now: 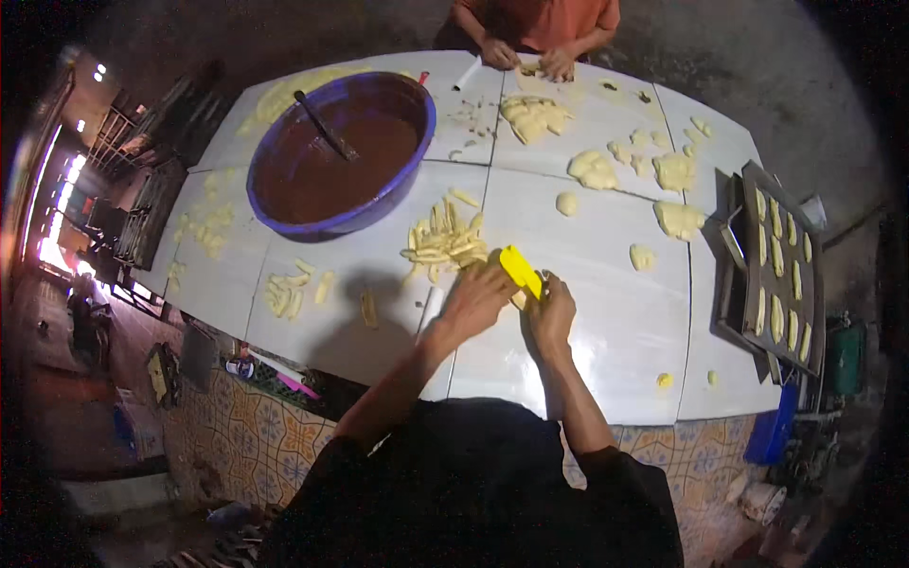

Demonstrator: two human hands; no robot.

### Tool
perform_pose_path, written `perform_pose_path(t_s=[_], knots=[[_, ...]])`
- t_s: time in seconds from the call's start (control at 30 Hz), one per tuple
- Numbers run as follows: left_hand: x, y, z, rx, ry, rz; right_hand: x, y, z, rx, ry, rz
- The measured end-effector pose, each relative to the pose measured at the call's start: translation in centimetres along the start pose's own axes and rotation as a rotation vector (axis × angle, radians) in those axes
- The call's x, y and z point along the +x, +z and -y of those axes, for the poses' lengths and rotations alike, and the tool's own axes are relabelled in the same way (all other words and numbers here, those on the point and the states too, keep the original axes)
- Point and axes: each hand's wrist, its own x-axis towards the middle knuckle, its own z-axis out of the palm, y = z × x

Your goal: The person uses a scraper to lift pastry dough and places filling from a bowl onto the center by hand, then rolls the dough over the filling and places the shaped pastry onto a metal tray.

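Note:
My right hand [552,317] is closed on a yellow dough scraper [519,271], its blade slanting up and left over the white table. Beside it my left hand [476,301] lies low over the table with its fingers stretched toward the scraper; the fingertips are partly hidden. A small bit of pale dough [519,299] shows between the two hands. Just beyond the left hand is a heap of finger-long dough strips [445,237]. A smaller group of strips [284,295] sits to the left, with one single strip [368,309] closer to my left forearm.
A purple basin [258,208] of brown mixture, with a dark-handled utensil [322,123], stands at far left. Dough lumps [593,169] lie at far right. Trays [803,275] with rows of shaped dough rest at the right edge. Across the table, another person's hands [557,64] handle dough.

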Motion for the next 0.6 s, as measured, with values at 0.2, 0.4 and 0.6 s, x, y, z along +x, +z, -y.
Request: perform_pose_path(t_s=[0.2,0.4,0.6], knots=[[-1.3,0.6,-2.3,0.071,0.002,0.112,7.3,2.3,1.3,0.95,0.408,0.379],[-4.9,0.8,-3.8,-1.418,-0.629,-0.313,6.0,-1.5,4.9,0.707,0.29,0.272],[-2.2,-3.5,-2.7,-2.517,-0.793,-0.513,-5.0,-4.8,6.3,0.351,0.315,0.328]])
